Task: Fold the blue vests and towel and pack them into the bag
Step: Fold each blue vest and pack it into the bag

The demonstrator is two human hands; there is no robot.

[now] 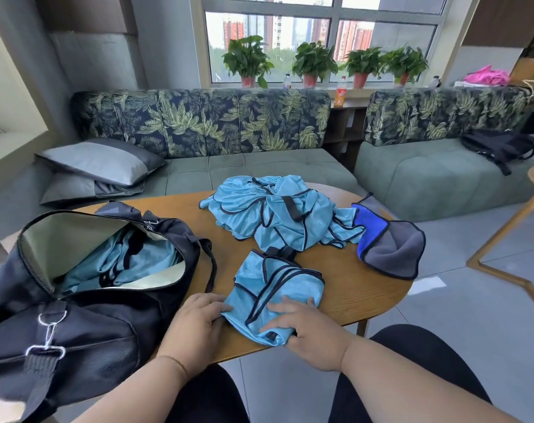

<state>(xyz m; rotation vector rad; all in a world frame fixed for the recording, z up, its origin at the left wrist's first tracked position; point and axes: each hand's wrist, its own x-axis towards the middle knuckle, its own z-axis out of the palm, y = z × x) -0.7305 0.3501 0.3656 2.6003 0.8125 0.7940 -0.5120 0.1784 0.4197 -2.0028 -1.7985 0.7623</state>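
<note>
A folded light-blue vest (285, 283) with black trim lies at the near edge of the wooden table (360, 288). My left hand (195, 322) holds its near left corner, thumb tucked under the cloth. My right hand (302, 325) lies on top of its near right part with fingers spread, thumb under the edge. Behind it is a loose heap of blue vests (274, 209). A blue and grey towel (390, 239) lies crumpled at the right. The black bag (85, 315) stands open at the left with blue vests (122, 261) inside.
A green sofa (259, 169) with leaf-print backrest runs behind the table, with grey cushions (100, 161) on its left end and a black backpack (500, 146) on the right section. Potted plants (313, 62) line the windowsill. A wooden stool leg (503, 236) stands at the right.
</note>
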